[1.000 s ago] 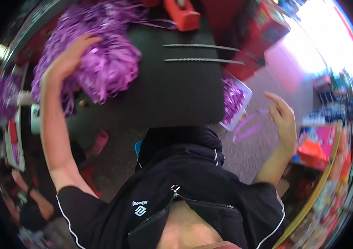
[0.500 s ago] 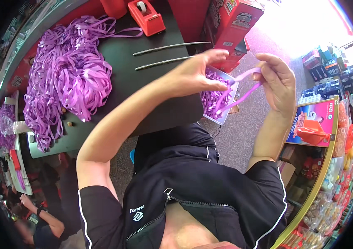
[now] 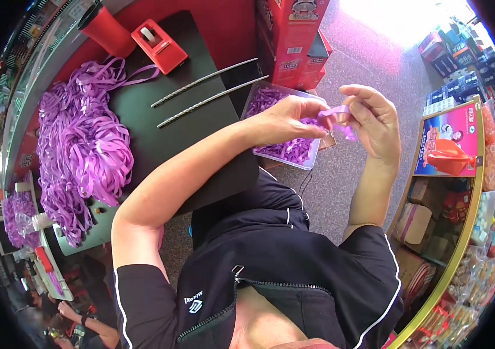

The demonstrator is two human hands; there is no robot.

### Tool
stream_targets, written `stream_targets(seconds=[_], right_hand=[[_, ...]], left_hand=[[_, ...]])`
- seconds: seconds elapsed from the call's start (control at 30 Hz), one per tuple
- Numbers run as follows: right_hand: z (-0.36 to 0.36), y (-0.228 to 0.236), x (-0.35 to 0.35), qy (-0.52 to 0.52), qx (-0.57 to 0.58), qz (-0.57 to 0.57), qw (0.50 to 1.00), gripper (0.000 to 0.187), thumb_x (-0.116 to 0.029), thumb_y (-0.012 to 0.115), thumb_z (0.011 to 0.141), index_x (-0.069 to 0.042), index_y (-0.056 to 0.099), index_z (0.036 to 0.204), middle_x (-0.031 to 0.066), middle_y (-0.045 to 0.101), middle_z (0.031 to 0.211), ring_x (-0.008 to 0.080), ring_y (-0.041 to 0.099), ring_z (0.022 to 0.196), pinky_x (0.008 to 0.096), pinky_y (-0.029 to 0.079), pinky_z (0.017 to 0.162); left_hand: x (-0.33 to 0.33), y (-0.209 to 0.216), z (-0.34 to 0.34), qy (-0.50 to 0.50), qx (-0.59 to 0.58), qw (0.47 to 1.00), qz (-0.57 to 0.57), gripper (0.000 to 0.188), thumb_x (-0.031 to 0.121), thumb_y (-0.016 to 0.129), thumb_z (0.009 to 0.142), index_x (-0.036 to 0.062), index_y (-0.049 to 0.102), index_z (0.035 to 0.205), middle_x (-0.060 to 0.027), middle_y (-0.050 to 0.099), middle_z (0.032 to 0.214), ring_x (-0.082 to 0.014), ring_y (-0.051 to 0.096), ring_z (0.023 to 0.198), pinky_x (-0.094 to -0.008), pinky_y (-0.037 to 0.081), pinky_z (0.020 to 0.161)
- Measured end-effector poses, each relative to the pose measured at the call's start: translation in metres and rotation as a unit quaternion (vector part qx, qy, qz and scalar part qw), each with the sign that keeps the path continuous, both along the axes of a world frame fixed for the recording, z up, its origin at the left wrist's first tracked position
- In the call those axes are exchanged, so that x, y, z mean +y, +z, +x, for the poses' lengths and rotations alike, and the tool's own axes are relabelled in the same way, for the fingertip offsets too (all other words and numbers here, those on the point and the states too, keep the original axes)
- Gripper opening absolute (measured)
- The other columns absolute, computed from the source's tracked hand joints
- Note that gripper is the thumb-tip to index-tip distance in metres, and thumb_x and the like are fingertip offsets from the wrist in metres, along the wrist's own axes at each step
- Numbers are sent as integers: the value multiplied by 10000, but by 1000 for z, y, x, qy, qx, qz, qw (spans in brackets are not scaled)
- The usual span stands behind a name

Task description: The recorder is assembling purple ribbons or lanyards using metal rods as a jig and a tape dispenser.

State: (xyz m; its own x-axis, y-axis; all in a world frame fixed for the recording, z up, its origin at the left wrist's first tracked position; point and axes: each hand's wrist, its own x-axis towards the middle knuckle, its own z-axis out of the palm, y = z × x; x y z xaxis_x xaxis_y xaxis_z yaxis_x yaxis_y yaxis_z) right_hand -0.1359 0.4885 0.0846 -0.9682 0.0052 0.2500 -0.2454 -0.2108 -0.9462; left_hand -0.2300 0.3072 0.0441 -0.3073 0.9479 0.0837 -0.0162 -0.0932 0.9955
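Note:
A short loop of purple ribbon (image 3: 337, 110) spans the gap between my two hands. My left hand (image 3: 295, 121) is closed, its thumb and fingertips pinching one end. The other end is pinched in the fingers of my right hand (image 3: 377, 122), and a bit of ribbon hangs below these fingertips. Under and behind my left hand is a clear plastic bin (image 3: 315, 156), filled with small purple ribbon pieces (image 3: 290, 150). My left forearm passes over the edge of the dark table (image 3: 212, 157).
A big tangled heap of purple ribbon (image 3: 87, 139) covers the table's left side. Two twisted metal rods (image 3: 212, 102) lie near a red tape dispenser (image 3: 159, 46) and a red cup (image 3: 106, 30). Red cartons (image 3: 294, 43) stand beyond the bin; a glass display case (image 3: 442, 215) is at right.
My hands have come closer together, and the long ribbon loop has drawn into a short one between them. My left fingers, spread before, are now pinched. The whole view has shifted slightly.

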Motion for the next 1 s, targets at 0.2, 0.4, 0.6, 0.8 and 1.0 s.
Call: stream_targets(seconds=[0.2,0.4,0.6,0.8,1.0], right_hand=[[16,-12,42,-43,-58,82,994,320,-147,532,945,62,557,1186,76,630,810,84,543,651,200,422,575],[-19,-46,17,-10,-148,160,976,369,-248,496,964,43,594,1168,115,683,959,90,593,743,221,461,683],[-61,-58,-6,-70,-97,84,989,270,-189,591,923,32,644,1070,59,680,892,98,612,799,235,478,738],[-112,-86,-21,-94,-106,-24,990,219,-182,629,903,17,666,984,11,638,765,62,559,659,201,426,623],[-139,-101,-48,-49,-53,-60,996,198,-168,632,901,17,664,964,29,636,730,73,573,666,202,443,633]], left_hand=[[-2,9,-16,89,5,995,-36,181,53,639,872,-27,634,1034,-42,651,916,-85,592,864,-237,484,812],[6,24,-58,139,153,978,-25,157,53,648,847,-28,675,979,-89,696,880,-116,638,824,-264,511,788],[4,27,-86,152,244,955,-70,166,58,630,871,-29,659,1010,-75,683,927,-120,627,887,-261,498,845],[-29,27,-92,304,247,918,-61,353,55,651,845,36,606,1194,-118,619,1156,-169,593,1034,-286,471,928],[-79,32,-91,472,141,870,-35,218,51,628,871,6,650,1083,-43,668,997,-94,608,926,-232,476,851]])
